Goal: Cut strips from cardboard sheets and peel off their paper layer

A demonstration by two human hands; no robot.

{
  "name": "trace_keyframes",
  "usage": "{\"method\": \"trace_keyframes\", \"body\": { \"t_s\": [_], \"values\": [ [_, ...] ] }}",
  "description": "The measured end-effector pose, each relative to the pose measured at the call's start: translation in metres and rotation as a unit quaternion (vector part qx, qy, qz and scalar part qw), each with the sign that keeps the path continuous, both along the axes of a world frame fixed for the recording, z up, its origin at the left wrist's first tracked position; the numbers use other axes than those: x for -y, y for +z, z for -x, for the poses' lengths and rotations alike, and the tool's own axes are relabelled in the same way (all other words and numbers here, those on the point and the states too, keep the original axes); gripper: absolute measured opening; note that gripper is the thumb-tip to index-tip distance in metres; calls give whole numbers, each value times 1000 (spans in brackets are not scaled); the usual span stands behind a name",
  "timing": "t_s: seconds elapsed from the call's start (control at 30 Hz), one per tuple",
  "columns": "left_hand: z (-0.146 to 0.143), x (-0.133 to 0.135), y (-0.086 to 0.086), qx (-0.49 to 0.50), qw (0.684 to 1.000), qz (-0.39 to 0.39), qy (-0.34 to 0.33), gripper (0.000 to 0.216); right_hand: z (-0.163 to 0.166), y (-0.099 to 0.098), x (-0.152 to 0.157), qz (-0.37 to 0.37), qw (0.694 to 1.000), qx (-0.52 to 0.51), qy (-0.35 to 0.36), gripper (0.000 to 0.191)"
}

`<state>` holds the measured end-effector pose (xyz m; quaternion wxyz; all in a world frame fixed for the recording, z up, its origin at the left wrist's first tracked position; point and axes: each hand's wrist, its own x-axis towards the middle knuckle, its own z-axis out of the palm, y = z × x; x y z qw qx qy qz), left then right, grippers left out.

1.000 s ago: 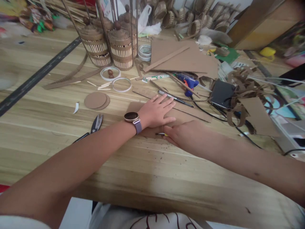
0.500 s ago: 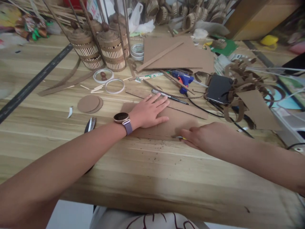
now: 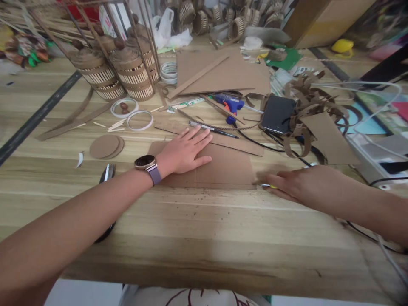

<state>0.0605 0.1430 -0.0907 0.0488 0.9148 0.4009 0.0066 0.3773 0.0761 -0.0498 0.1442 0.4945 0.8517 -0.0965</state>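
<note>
My left hand (image 3: 188, 148) lies flat with fingers spread on a piece of brown cardboard (image 3: 226, 168), pressing it to the table. In my right hand (image 3: 296, 182) is a utility knife (image 3: 266, 185); only its blade and a bit of yellow handle show, the rest is covered by my fingers. The blade is at the cardboard's right end, by its near edge, where a thin line runs along the board. Just beyond my left fingertips are a pen (image 3: 216, 130) and a narrow cardboard strip (image 3: 245, 145).
Scissors (image 3: 107, 174) lie partly under my left forearm, near two cardboard discs (image 3: 105, 146). Behind are tape rings (image 3: 140, 120), a blue glue gun (image 3: 231, 104), a dark phone (image 3: 279, 114) and curled cardboard strips (image 3: 318, 97). Slatted lantern-like cylinders (image 3: 130, 76) stand at back left.
My right hand has drawn the knife rightward along the near edge to the cardboard's right end. My left hand stays flat on the board. The whole view has shifted slightly.
</note>
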Motion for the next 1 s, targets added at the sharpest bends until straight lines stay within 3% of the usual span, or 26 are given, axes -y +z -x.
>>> {"method": "trace_keyframes", "body": {
  "t_s": [0.1,0.2,0.33,0.57,0.7,0.8,0.9,1.0],
  "values": [
    [0,0,-1,-2,1000,-2,3,72,-7,2,1,39,994,88,55,24],
    [0,0,-2,-1,1000,-5,1,71,-25,-1,4,18,996,77,37,28],
    [-1,5,1,30,999,-45,5,69,-42,-3,14,-13,999,22,-21,28],
    [-1,18,7,45,982,-118,142,46,-19,7,48,7,988,-2,-154,41],
    [0,18,7,37,984,-123,127,44,-5,7,67,59,971,-113,-200,49],
    [0,18,9,15,988,-123,94,45,16,11,79,216,906,-246,-267,58],
    [0,21,12,7,989,-121,84,46,46,19,89,381,771,-377,-343,55],
    [-3,29,16,14,990,-108,94,44,72,22,93,423,654,-466,-420,39]
  ]
}}
